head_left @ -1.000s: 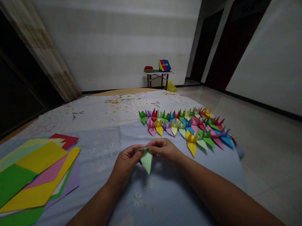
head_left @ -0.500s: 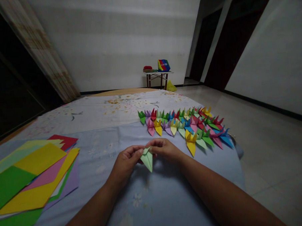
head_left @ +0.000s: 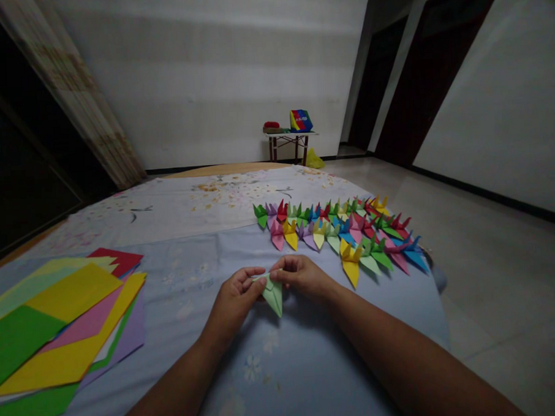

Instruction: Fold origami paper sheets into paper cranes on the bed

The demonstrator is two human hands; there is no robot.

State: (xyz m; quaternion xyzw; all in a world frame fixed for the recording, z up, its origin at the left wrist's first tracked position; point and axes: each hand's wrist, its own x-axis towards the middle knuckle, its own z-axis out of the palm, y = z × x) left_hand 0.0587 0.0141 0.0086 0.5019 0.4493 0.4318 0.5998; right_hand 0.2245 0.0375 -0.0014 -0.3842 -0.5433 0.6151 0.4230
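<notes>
A pale green origami piece [head_left: 274,297], folded into a pointed kite shape, is held between my two hands just above the blue cloth. My left hand [head_left: 239,293] pinches its upper left edge between thumb and fingers. At the upper right, the thumb and fingertips of my right hand [head_left: 303,275] are closed on the same piece. Its narrow tip points down toward me, and the fingers partly hide its top. Beyond my right hand, the yellow paper crane [head_left: 351,265] is the nearest of the finished cranes.
Several rows of coloured paper cranes [head_left: 324,227] stand on the right of the table. A loose stack of coloured paper sheets [head_left: 78,287] lies at the left. The blue tablecloth [head_left: 181,310] covers the near part. A small side table [head_left: 290,135] stands by the far wall.
The pale green piece has shifted slightly right, and its top edge has turned a little. My left thumb has slid slightly along it; both hands keep their pinch.
</notes>
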